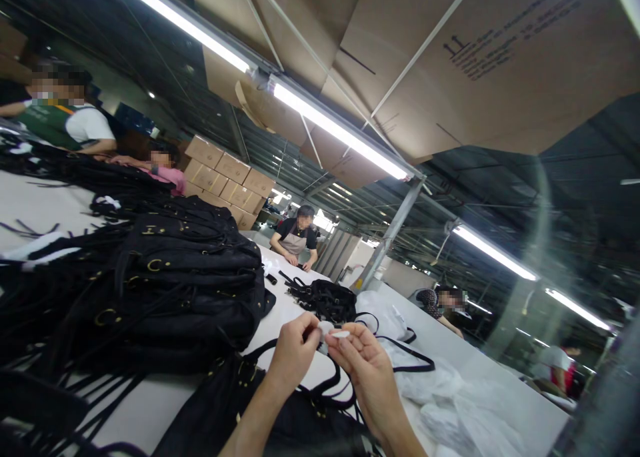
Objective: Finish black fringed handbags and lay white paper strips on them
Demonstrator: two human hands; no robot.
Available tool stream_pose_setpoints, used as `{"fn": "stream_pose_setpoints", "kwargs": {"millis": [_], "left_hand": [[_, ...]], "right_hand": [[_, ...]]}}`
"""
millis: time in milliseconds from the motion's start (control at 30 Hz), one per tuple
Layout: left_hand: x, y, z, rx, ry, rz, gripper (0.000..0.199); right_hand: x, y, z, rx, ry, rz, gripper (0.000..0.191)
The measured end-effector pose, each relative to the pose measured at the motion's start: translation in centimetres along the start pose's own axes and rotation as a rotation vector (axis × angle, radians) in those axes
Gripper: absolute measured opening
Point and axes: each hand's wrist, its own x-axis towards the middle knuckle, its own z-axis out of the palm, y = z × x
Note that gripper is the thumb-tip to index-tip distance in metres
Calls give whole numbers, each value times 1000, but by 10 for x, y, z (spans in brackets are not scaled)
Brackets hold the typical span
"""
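Observation:
My left hand [296, 350] and my right hand [364, 358] meet above a black bag [285, 410] lying on the table. Between the pinched fingers of both hands is a small white piece [326, 327], thin like paper or tissue; its exact kind I cannot make out. Part of it also shows at the right fingertips. Black straps of the bag loop up behind and beneath my hands. Gold-coloured metal fittings show on the bag, whose near part is cut off by the frame's lower edge.
A tall pile of black bags [200, 290] with trailing straps stands on the left. Farther along the white table [280, 307] lie smaller black bags [333, 300]. Clear plastic wrapping [450, 403] is heaped at right. Several people work around the tables; cartons [225, 177] are stacked behind.

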Motion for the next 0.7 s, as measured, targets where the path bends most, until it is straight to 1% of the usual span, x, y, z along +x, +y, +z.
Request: {"fn": "stream_pose_setpoints", "kwargs": {"millis": [67, 167, 267, 367, 533, 633, 700], "left_hand": [[0, -1, 1, -40, -4, -15, 12], [0, -1, 1, -92, -7, -26, 10], [0, -1, 1, -129, -5, -22, 9], [0, -1, 0, -150, -1, -16, 8], [1, -3, -1, -171, 25, -9, 6], [1, -3, -1, -177, 27, 1, 5], [0, -3, -1, -176, 26, 10, 5]], "right_hand": [[0, 0, 0, -58, -12, 34, 47], [0, 1, 3, -122, -18, 128, 51], [2, 5, 6, -108, 28, 179, 53], [6, 9, 10, -80, 70, 154, 57], [7, 10, 15, -107, 71, 44, 58], [5, 9, 17, -155, 67, 46, 61], [5, 7, 19, -159, 97, 57, 65]]}}
